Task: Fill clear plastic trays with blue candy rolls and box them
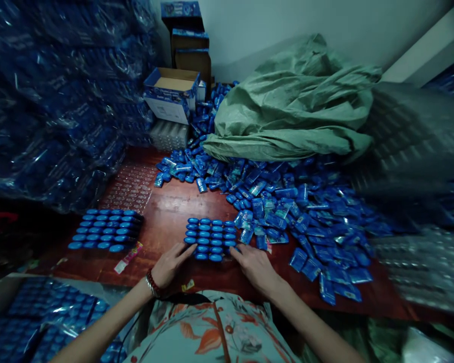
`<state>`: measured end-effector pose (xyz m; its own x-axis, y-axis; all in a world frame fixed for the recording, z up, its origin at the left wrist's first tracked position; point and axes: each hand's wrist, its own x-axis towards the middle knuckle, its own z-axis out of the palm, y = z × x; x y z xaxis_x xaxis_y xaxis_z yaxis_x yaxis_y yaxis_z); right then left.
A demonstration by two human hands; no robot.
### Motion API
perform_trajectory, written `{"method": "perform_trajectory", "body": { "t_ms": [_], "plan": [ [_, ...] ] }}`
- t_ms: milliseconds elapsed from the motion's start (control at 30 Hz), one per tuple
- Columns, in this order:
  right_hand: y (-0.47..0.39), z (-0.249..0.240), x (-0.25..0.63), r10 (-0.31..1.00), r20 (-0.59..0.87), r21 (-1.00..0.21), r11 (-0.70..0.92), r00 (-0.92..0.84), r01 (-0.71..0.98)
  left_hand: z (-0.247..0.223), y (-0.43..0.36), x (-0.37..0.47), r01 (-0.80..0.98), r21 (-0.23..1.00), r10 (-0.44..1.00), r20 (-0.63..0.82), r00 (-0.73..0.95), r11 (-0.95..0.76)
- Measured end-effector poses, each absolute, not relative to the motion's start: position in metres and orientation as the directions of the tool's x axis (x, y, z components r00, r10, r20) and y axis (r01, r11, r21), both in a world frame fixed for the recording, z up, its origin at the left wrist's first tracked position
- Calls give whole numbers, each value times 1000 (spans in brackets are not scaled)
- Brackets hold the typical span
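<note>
A block of small blue packs [211,238] stands in neat rows on the red-brown table, rounded ends up. My left hand [171,262] presses against the block's left side, its thumb at the near left corner. On the opposite side, my right hand [254,265] has its fingers against the near right corner. The block sits between both hands; some fingertips are hidden by the packs. To the left stands another block of blue packs [105,230], with a gap in its front row. Loose blue packs [318,217] lie heaped to the right.
A green cloth sack [287,111] slumps over the heap at the back. Behind left are an open blue box [172,93] and a clear plastic tray [130,186]. Wrapped blue packages [60,101] tower at left. Clear trays [423,267] stand right. A pink strip [128,258] lies near the front edge.
</note>
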<state>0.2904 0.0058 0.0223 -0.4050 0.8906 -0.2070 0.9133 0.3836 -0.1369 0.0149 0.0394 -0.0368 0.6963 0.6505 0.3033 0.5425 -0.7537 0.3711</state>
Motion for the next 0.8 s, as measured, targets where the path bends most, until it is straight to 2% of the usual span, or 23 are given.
{"method": "perform_trajectory", "body": {
  "t_ms": [100,200,300,467,533,700,800],
  "plan": [
    [-10,4,299,960,-29,-265,261,-278,928,-44,26,21,585,386,698,314,643,-713],
    [-22,-17,301,964,164,-398,258,-208,880,-53,18,23,684,339,762,343,549,-646],
    [-25,-27,295,950,261,-414,272,-173,869,-58,18,22,769,276,803,364,472,-577],
    [-25,-26,288,924,278,-337,350,-263,874,-53,25,20,800,271,828,357,433,-535],
    [-26,-24,290,909,276,-351,398,-313,847,-41,29,27,786,285,819,376,434,-548],
    [-24,-22,299,940,277,-559,327,-200,762,7,54,81,659,385,758,419,500,-647],
    [-26,-29,295,950,239,-646,311,-202,697,28,80,101,640,456,784,413,463,-618]
  ]
}}
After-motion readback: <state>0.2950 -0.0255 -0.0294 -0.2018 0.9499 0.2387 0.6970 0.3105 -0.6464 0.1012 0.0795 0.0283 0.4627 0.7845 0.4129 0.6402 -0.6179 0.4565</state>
